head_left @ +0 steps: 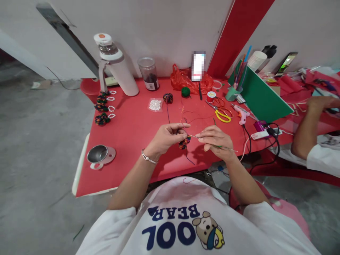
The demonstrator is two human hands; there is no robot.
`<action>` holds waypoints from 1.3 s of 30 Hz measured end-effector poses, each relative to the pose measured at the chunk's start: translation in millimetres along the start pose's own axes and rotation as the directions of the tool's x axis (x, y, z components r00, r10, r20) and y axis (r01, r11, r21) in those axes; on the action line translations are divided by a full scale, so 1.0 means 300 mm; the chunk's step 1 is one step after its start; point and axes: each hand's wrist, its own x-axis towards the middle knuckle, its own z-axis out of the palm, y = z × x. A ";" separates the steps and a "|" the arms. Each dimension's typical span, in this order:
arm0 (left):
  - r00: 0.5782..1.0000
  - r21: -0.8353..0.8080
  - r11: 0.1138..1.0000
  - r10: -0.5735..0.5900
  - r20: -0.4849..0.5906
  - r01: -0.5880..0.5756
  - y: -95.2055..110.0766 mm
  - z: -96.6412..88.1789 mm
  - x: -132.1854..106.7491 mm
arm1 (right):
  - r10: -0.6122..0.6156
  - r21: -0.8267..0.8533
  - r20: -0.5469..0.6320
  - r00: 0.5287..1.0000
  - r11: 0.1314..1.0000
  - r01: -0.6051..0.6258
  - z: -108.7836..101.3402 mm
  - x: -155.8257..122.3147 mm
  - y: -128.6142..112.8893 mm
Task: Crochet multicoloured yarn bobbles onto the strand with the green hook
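Observation:
Between my hands, near the table's front edge, hangs a small multicolored crochet piece (184, 142), with a dark yarn tail dangling below it. My left hand (171, 136) pinches this piece, its index finger stretched out with thin yarn by it. My right hand (216, 141) is closed around a crochet hook (228, 148) with a green grip, its thin tip pointing at the piece. A dark multicolored yarn ball (168, 98) lies behind, a strand running from it toward my left hand. Thin reddish yarn trails across the table behind my fingers.
On the red table (132, 131) stand a metal-lined mug (101, 156), a large white bottle (119, 71) and a jar (148, 74). Yellow-handled scissors (222, 116), a pink glue gun (241, 114) and a power strip (265, 133) lie right. Another person's arm (305, 127) rests beyond a green board (261, 94).

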 end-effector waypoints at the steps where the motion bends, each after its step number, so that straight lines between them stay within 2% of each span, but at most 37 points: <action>1: 1.000 0.009 1.000 0.006 0.007 -0.006 0.003 -0.003 0.000 | 0.003 -0.004 0.014 1.000 1.000 -0.003 -0.005 0.000 -0.002; 7: 0.999 0.061 0.998 0.002 0.052 -0.005 0.025 -0.008 -0.007 | 0.018 -0.010 0.057 0.998 1.000 -0.017 -0.024 0.008 -0.023; 10: 0.997 0.110 0.994 -0.016 0.073 0.008 0.031 -0.006 -0.013 | 0.008 0.036 0.076 0.997 0.999 -0.011 -0.035 0.018 -0.032; 13: 0.994 0.135 0.991 -0.017 0.106 0.003 0.036 -0.002 -0.016 | 0.048 0.121 0.067 0.997 0.991 -0.055 -0.041 0.017 -0.027; 15: 0.991 0.126 0.992 0.005 0.131 -0.022 0.037 0.003 -0.016 | 0.110 0.207 0.033 0.993 0.972 -0.115 -0.027 0.004 -0.016; 17: 0.989 0.089 0.994 0.054 0.136 -0.066 0.029 0.015 -0.014 | 0.212 0.304 -0.050 0.976 0.934 -0.187 0.011 -0.017 -0.005; 19: 0.988 0.048 0.991 0.119 0.093 -0.124 0.011 0.038 -0.010 | 0.322 0.361 -0.190 0.927 0.901 -0.239 0.067 -0.037 -0.002; 21: 0.985 0.039 0.984 0.173 -0.003 -0.173 -0.018 0.071 -0.004 | 0.338 0.225 -0.311 0.888 0.934 -0.277 0.127 -0.053 -0.011; 24: 0.959 0.031 0.975 0.221 -0.179 -0.219 -0.062 0.123 0.005 | 0.178 -0.148 -0.440 0.880 0.953 -0.266 0.198 -0.062 -0.032; 25: 0.955 -0.017 0.975 0.212 -0.208 -0.220 -0.072 0.134 0.007 | 0.119 -0.233 -0.463 0.879 0.940 -0.249 0.213 -0.063 -0.035; 27: 0.967 -0.137 0.975 0.145 -0.209 -0.176 -0.081 0.142 0.011 | 0.043 -0.290 -0.484 0.874 0.935 -0.207 0.227 -0.062 -0.031; 29: 0.986 -0.232 0.967 0.067 -0.150 -0.101 -0.077 0.129 0.013 | 0.026 -0.235 -0.471 0.882 0.960 -0.153 0.219 -0.062 -0.014; 31: 0.996 -0.266 0.963 0.017 -0.085 -0.039 -0.067 0.103 0.013 | 0.043 -0.142 -0.416 0.909 0.984 -0.111 0.193 -0.062 0.007; 35: 0.999 -0.211 0.977 -0.024 -0.034 0.016 -0.048 0.055 0.008 | 0.058 -0.057 -0.252 0.966 0.996 -0.075 0.116 -0.062 0.029; 39: 0.999 -0.140 0.990 -0.028 -0.037 0.023 -0.032 0.044 0.003 | 0.069 -0.054 -0.174 0.982 0.995 -0.080 0.062 -0.060 0.020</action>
